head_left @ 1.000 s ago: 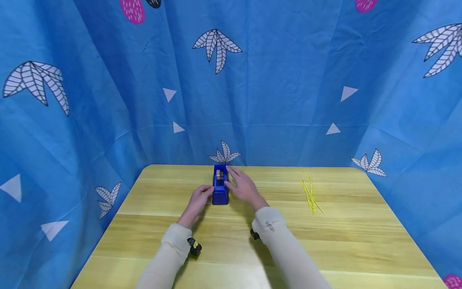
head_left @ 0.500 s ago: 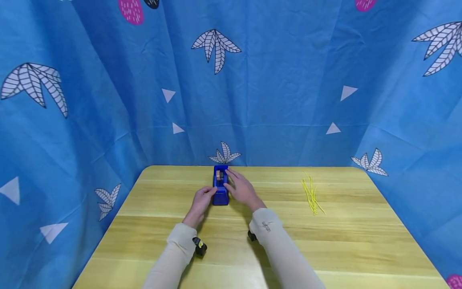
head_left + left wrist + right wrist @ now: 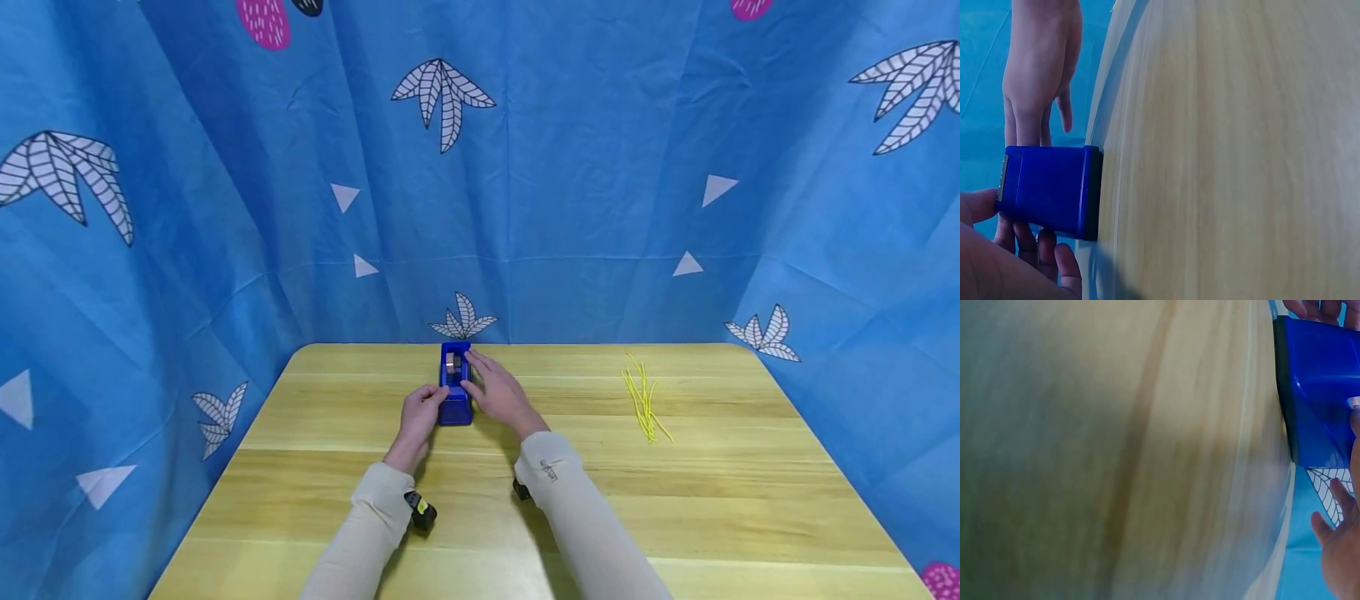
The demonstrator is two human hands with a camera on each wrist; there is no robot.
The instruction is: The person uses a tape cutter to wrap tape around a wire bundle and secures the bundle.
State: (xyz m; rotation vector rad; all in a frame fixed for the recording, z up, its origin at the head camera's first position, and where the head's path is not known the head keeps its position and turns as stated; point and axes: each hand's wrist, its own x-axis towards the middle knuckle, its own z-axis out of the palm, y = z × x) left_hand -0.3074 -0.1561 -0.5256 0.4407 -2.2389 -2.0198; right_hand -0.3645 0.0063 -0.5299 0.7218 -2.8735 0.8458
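Observation:
A blue tape dispenser (image 3: 455, 411) stands at the far side of the table, its serrated cutter end toward me. A small tape roll (image 3: 451, 363) sits inside it. My left hand (image 3: 417, 417) is at the near end; in the left wrist view its thumb (image 3: 982, 205) touches the cutter edge and its other fingers curl along the side. Whether a tape end is between them cannot be seen. My right hand (image 3: 502, 398) rests on the dispenser's right side, fingers extended toward the back and thumb spread. In the right wrist view the dispenser (image 3: 1319, 381) is partly cut off.
Several thin yellow strips (image 3: 643, 404) lie in a loose bunch on the right half of the wooden table (image 3: 720, 500). Behind the table's far edge hangs a blue patterned curtain (image 3: 585, 208). Both forearms reach in from the front.
My left hand has shifted slightly right and inward, from the dispenser's left side onto the cutter end. My right hand stays at the right side, and the dispenser stays in place.

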